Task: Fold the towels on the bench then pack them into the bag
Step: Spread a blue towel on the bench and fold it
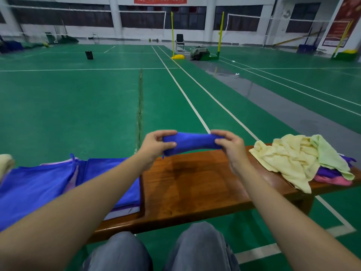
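Both arms reach straight ahead, with the forearms converging toward centre frame. Left hand [156, 146] and right hand [231, 148] each clamp one end of the blue towel [192, 142], thumbs on the near face and fingers curled over the top edge. The hands are apart, with the towel spanning the gap. Wrists are roughly level and both palms face inward.

The blue towel is folded down to a short thick band that dips slightly in the middle. It's held in the air over the far edge of the worktop [195, 188], not touching it.

The bag [39, 184] is blue and lies flat on the left end of the worktop, partly under the left forearm. Its drawstring [72, 158] is at the far edge. Can't tell whether the mouth is open. A flat blue layer with purple under it sits at the bag's right end; can't tell if that's inside the bag or on top.

The pile is at the right end of the worktop, crumpled and well apart from the hands:
- yellow towel [289, 159] on top, draping over the near edge
- green towel [328, 155] over the right side
- purple towel [328, 172] and pink towel [332, 180] underneath

A cream cloth [5, 163] sits at the far left, cut off by the frame.

Knees [197, 247] in grey jeans are at the bottom, just short of the worktop's near edge.
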Demonstrator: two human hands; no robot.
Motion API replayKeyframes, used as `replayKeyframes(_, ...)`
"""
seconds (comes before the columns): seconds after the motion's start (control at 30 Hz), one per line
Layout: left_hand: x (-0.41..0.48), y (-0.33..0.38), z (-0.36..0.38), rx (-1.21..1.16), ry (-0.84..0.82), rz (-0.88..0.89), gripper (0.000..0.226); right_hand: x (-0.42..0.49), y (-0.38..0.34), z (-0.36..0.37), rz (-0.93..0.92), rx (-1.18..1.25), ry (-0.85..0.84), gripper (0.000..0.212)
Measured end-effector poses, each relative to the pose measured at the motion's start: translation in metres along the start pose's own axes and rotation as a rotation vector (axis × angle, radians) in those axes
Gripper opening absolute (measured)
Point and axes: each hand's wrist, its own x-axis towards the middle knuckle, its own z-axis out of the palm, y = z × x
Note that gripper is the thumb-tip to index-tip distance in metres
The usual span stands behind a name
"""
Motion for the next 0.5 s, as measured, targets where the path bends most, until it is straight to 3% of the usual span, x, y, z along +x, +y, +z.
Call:
replayKeyframes(0.27,-0.056,-0.096,-0.009,0.214,-0.140,-0.488,0.038,-0.068,0.086,-0.012,0.404,-0.342,-0.176,0.011)
replayKeyframes(0.4,-0.051,-0.106,-0.007,0.086,0.010,-0.492,0.019,-0.057,0.095,-0.010,0.466,-0.407,-0.080,0.021)
replayKeyframes(0.5,-0.042,-0.109,-0.004,0.018,0.116,-0.455,0.017,-0.046,0.098,-0.007,0.493,-0.366,-0.023,0.020)
